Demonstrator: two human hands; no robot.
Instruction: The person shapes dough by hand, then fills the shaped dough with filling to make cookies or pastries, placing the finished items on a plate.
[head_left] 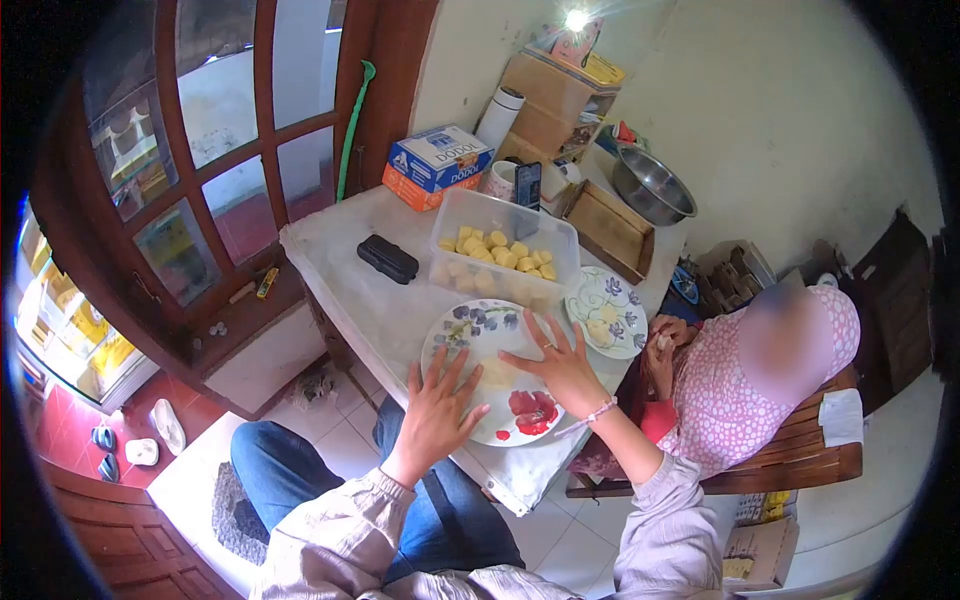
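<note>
A large white plate (458, 352) with painted blue-grey and red flowers lies at the near edge of the table. My left hand (437, 412) rests over its left side, fingers spread and holding nothing. Across from it, my right hand (556, 364) is spread over the plate's right side, with a bracelet at the wrist. Between the hands, a thin pale yellow patch (497, 374), like flattened dough, lies on the plate. Just beyond, a clear plastic container (550, 228) holds several short yellow cylinder pieces (497, 250).
A smaller flowered plate (625, 290) with pale yellow dough (603, 330) sits to the right. A seated person's hands (662, 352) pinch something small beside it. A black case (388, 259), stacked boxes (438, 165), a phone (527, 186), a brown tray (608, 232) and a steel bowl (653, 185) stand farther back.
</note>
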